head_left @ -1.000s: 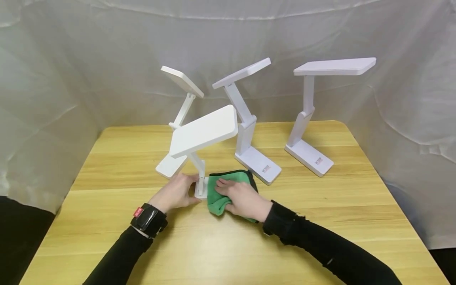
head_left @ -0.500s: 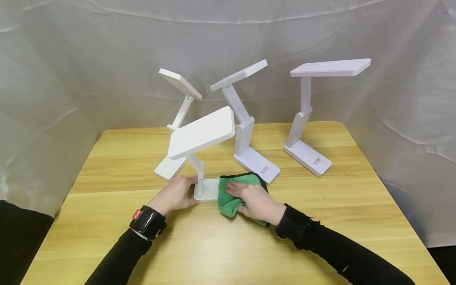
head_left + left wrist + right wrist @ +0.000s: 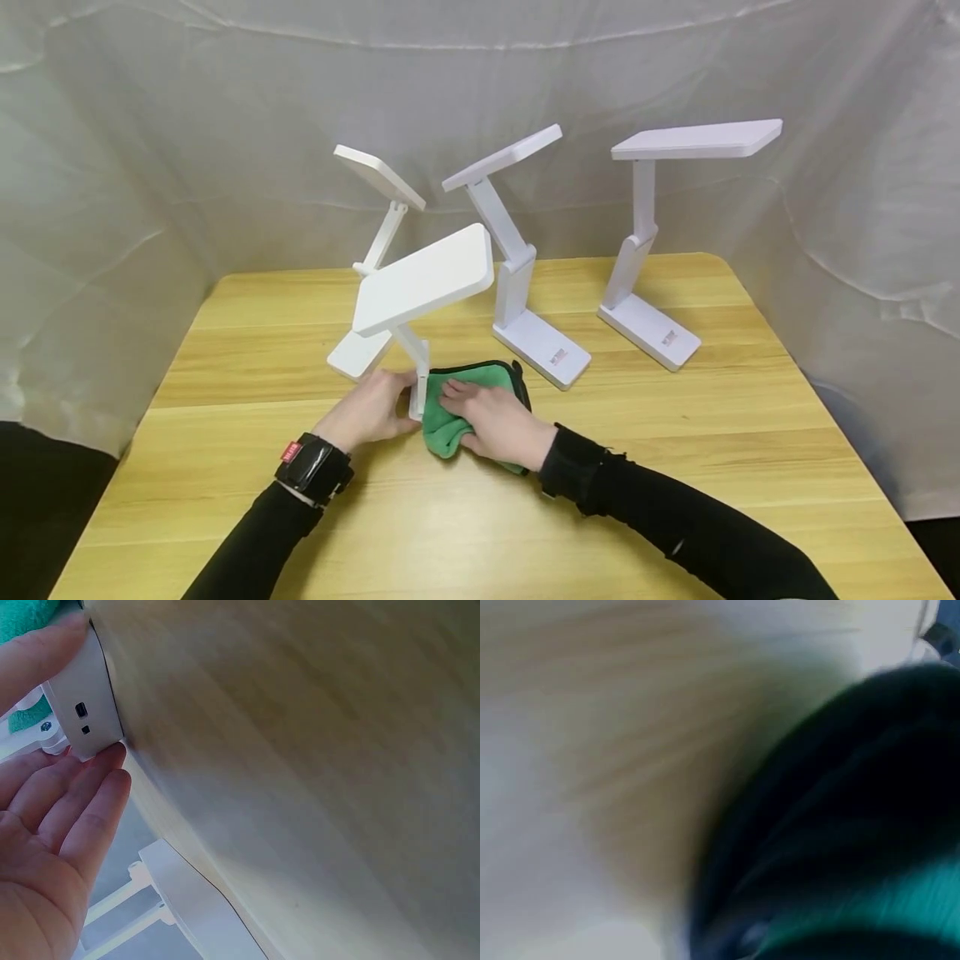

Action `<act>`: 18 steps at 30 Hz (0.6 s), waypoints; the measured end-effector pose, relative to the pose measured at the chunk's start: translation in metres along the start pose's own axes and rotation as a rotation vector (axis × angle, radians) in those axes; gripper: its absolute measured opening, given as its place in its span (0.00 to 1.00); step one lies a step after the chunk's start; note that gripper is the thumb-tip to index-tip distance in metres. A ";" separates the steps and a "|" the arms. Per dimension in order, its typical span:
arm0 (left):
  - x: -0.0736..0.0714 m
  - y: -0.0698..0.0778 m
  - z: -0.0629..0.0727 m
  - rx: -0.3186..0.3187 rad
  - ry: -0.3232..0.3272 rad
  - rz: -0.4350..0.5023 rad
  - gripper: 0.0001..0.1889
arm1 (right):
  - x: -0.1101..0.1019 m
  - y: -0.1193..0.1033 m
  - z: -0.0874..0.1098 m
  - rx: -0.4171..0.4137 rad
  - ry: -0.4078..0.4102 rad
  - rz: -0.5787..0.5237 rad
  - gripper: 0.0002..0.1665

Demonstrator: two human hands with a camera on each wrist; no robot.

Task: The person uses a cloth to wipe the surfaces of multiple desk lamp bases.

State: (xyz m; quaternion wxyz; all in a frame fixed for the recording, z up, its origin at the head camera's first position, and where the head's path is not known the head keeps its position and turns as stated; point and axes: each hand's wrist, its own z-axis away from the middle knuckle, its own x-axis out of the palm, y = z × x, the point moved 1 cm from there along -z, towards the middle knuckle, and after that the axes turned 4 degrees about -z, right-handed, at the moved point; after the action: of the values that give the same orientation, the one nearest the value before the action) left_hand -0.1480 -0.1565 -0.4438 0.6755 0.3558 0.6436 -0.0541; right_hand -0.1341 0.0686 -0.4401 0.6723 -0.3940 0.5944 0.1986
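A white folding desk lamp stands nearest me on the table. My left hand grips the back end of its base, thumb on one side and fingers on the other. In the left wrist view, that end of the base shows a small port. My right hand holds a bunched green cloth with black edging down over the base, right up against the lamp's upright. Most of the base is hidden under the cloth. The right wrist view is blurred, with the cloth's dark edging filling much of it.
Behind stand three more unfolded white lamps: one at the left, partly hidden by the nearest lamp, one in the middle and one at the right. They share the wooden table. A pale curtain hangs around its back and sides.
My right hand slid the cloth rightward along the lamp's base, baring part of it, then back left to the upright. The left hand kept its grip on the base.
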 end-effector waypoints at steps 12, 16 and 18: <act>0.001 0.000 0.000 -0.006 -0.007 -0.017 0.25 | -0.008 0.030 0.042 0.036 0.087 -0.077 0.30; 0.001 0.000 0.000 0.002 0.002 -0.017 0.25 | -0.008 0.020 0.027 0.029 0.065 -0.050 0.30; 0.001 0.000 0.000 0.005 0.003 -0.008 0.24 | -0.007 0.013 0.016 0.031 0.035 -0.031 0.32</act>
State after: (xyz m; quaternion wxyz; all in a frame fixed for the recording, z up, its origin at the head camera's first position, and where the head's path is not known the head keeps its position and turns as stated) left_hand -0.1482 -0.1557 -0.4449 0.6735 0.3547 0.6459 -0.0579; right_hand -0.1347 0.0904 -0.4376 0.6709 -0.3960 0.6029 0.1718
